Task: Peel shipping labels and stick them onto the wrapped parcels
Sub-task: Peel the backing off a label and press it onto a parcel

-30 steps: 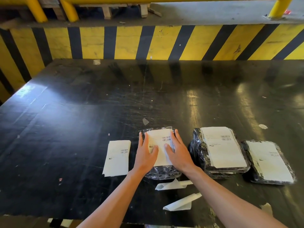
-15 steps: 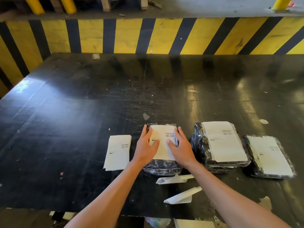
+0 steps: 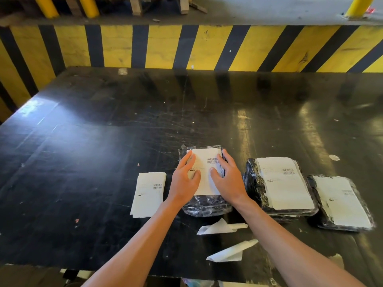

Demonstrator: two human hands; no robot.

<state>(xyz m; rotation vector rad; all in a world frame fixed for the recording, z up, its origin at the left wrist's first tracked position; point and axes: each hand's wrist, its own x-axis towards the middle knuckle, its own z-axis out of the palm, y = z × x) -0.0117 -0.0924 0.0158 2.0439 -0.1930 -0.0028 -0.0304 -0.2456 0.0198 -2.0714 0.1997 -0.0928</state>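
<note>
Hands lie flat on a white shipping label (image 3: 204, 170) that covers the top of a black wrapped parcel (image 3: 207, 206) near the front of the dark table (image 3: 93, 152). Left hand (image 3: 183, 181) and right hand (image 3: 229, 179) both have fingers spread open and pressed down, gripping nothing. Just left of the parcel lies a stack of labels (image 3: 148, 195). Two labelled parcels (image 3: 281, 185) (image 3: 342, 204) sit to the right, touching each other. Two peeled backing strips (image 3: 219, 227) (image 3: 232, 251) lie in front.

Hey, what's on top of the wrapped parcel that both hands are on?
A white shipping label lies on the parcel, with the left hand and right hand flat on it. The label's side edges are hidden under the hands.
</note>
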